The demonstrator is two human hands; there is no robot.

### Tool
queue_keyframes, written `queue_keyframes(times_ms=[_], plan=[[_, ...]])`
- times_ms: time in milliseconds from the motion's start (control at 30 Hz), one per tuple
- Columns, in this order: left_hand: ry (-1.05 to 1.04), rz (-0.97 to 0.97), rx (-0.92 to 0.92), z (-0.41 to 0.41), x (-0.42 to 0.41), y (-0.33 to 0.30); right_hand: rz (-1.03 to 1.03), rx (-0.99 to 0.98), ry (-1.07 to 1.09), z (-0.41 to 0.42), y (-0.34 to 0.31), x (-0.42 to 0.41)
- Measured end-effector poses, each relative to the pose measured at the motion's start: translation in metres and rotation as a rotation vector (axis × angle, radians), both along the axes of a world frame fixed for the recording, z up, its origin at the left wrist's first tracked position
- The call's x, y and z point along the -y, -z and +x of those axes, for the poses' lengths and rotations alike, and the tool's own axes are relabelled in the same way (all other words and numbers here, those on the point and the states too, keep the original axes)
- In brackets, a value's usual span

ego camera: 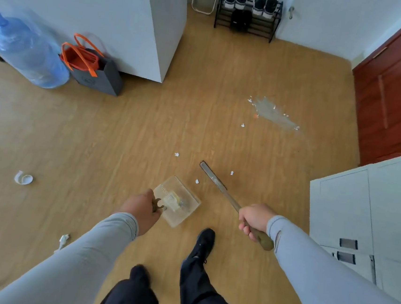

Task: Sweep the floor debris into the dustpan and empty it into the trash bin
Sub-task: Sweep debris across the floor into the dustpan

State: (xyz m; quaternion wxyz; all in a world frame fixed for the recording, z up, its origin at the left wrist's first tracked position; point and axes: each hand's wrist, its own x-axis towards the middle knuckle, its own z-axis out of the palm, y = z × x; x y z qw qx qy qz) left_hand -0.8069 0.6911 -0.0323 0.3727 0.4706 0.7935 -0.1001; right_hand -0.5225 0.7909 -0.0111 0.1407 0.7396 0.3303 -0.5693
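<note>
left hand [144,207] grips clear dustpan [177,201] | right hand [253,220] grips broom [218,185] handle

Person's wearing a light grey long-sleeve top, snug sleeves [330,272] with ribbed cuffs down to both wrists, left sleeve [87,251] a bit wrinkled. Dark navy or black trousers [195,296], and a black lace-up shoe [204,243] on the forward foot

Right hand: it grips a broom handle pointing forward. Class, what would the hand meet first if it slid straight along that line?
Probably only bare floor. The right hand follows the broom forward-left; one paper scrap lies just beside that line. Depth is unclear.
</note>
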Motion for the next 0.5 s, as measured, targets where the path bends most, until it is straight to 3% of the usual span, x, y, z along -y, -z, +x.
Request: queue_keyframes(times_ms=[267, 400, 500], plan=[[0.144, -0.067, -0.027, -0.029, -0.041, 0.034, -0.077, 0.068, -0.132, -0.069, 0.055, -0.007], [0.168, -0.069, 0.027, -0.047, -0.055, 0.039, -0.119, 0.037, -0.162, -0.091, 0.042, 0.008], [0.186, -0.066, 0.052, -0.052, -0.056, 0.043, -0.115, -0.037, -0.038, -0.074, 0.011, 0.0]])
